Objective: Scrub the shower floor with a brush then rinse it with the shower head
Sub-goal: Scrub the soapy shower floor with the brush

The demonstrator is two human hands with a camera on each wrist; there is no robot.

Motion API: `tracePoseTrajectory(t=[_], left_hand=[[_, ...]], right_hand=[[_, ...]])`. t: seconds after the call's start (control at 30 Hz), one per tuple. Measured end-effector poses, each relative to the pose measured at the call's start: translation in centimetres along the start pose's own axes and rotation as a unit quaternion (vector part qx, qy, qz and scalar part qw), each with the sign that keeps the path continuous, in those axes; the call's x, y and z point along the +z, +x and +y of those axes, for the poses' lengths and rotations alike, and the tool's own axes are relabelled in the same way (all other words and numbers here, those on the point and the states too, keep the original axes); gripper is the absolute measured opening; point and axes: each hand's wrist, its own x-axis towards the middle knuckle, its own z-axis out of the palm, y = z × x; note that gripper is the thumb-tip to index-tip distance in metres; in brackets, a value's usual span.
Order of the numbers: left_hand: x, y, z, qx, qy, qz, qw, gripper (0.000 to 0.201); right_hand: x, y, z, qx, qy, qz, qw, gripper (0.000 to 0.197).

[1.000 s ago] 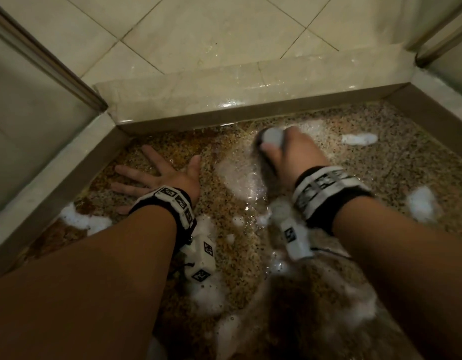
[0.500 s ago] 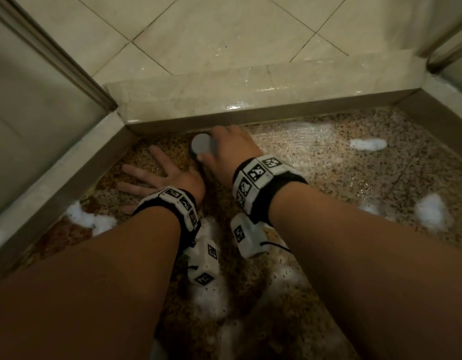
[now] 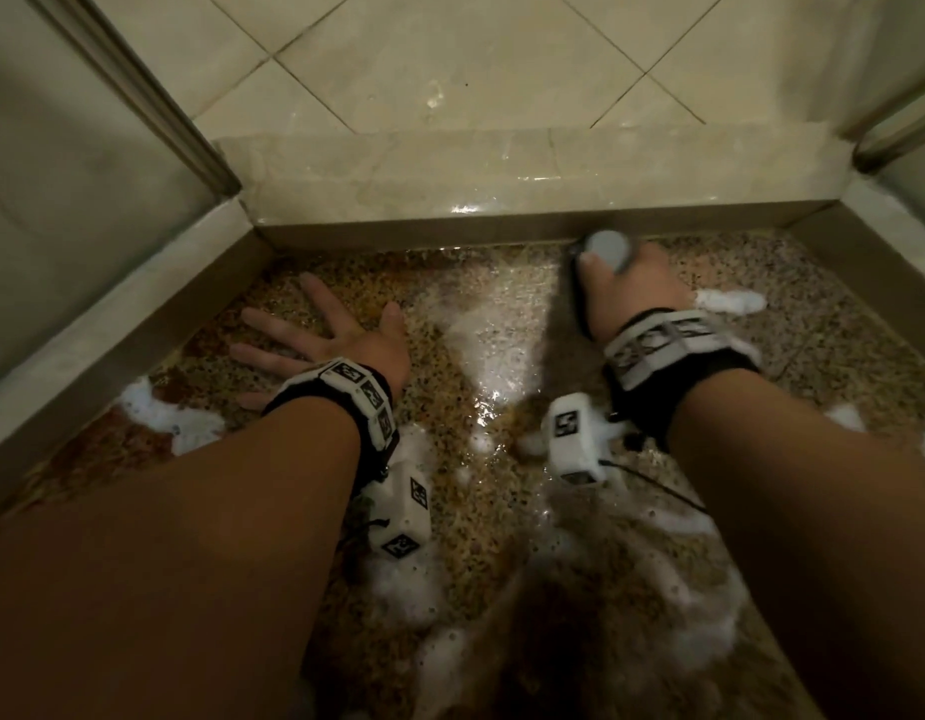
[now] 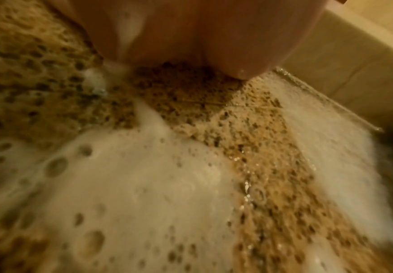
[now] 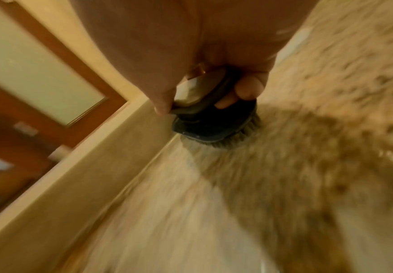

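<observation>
The left hand [image 3: 325,340] lies flat, palm down, fingers spread. The right hand [image 3: 632,293] is curled in a grip, forearm reaching forward.

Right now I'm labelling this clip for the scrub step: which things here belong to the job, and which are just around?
In the job:
- brush, gripped by the right hand
- shower floor
- foam on the floor
- left hand, flat on the floor

Just around:
- curb
- tiles beyond it
- glass panel
</observation>
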Motion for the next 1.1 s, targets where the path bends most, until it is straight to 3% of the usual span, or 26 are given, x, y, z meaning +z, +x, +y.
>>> tracePoseTrajectory(t=[0.07, 0.1, 0.17, 0.23, 0.37, 0.5, 0.6, 0.73, 0.87, 0.93, 1.03, 1.1], left_hand=[[0.1, 0.1, 0.0, -0.002, -0.001, 0.001, 1.0, 0.099], [0.1, 0.1, 0.0, -0.003, 0.0, 0.002, 1.0, 0.099], [0.0, 0.0, 0.1, -0.005, 0.002, 0.0, 1.0, 0.098], [-0.1, 0.0, 0.1, -0.003, 0.003, -0.005, 1.0, 0.098], [0.0, 0.1, -0.3, 0.007, 0.001, -0.003, 1.0, 0.098], [0.2, 0.3, -0.2, 0.004, -0.001, 0.001, 1.0, 0.099], [0.0, 0.3, -0.2, -0.003, -0.001, -0.001, 1.0, 0.099], [0.0, 0.0, -0.1, 0.0, 0.008, -0.003, 1.0, 0.097], [-0.1, -0.1, 0.2, -0.007, 0.019, 0.004, 1.0, 0.097], [0.0, -0.1, 0.3, -0.008, 0.017, 0.002, 1.0, 0.097], [-0.1, -0.3, 0.2, -0.004, 0.02, 0.009, 1.0, 0.095], [-0.3, -0.6, 0.1, 0.006, 0.022, 0.003, 1.0, 0.096]], right_hand=[[3.3, -2.7, -2.2, -0.061, -0.014, -0.081, 0.995, 0.029], [5.2, -3.6, -2.8, -0.099, -0.021, -0.114, 0.988, 0.027], [7.1, -5.2, -3.5, -0.178, -0.069, -0.148, 0.97, 0.037], [6.6, -5.1, -2.8, -0.199, -0.097, -0.144, 0.965, 0.044], [1.0, -1.1, 1.1, -0.109, -0.064, -0.059, 0.99, 0.044], [-4.2, 3.7, 5.2, 0.064, -0.044, 0.068, 0.995, 0.058], [-3.8, 3.3, 5.1, 0.114, -0.049, 0.07, 0.99, 0.053], [2.0, -1.1, 0.4, -0.013, -0.011, -0.015, 1.0, 0.027], [7.7, -4.0, -5.3, -0.183, -0.037, -0.138, 0.973, 0.041], [8.1, -4.3, -6.7, -0.254, -0.089, -0.154, 0.951, 0.045], [7.0, -3.0, -7.5, -0.27, -0.113, -0.161, 0.942, 0.047], [5.7, -1.5, -6.6, -0.234, -0.096, -0.152, 0.955, 0.048]])
